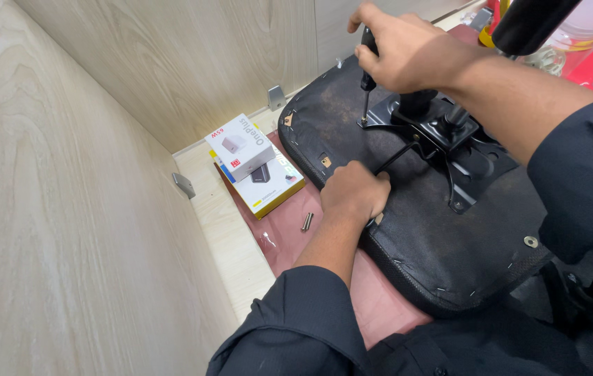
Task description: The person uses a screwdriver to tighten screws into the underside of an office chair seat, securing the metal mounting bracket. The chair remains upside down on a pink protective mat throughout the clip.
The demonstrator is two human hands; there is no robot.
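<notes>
— Where are we? Our right hand (397, 49) is fisted around the black-handled screwdriver (366, 87), tip at a corner of the black metal mounting plate (443, 139) on the upturned black fabric chair seat (408, 223).

— And our left hand (353, 191) presses, fingers curled, on the seat. We judge a screw is being driven; next needs steady downward pressure.
</notes>
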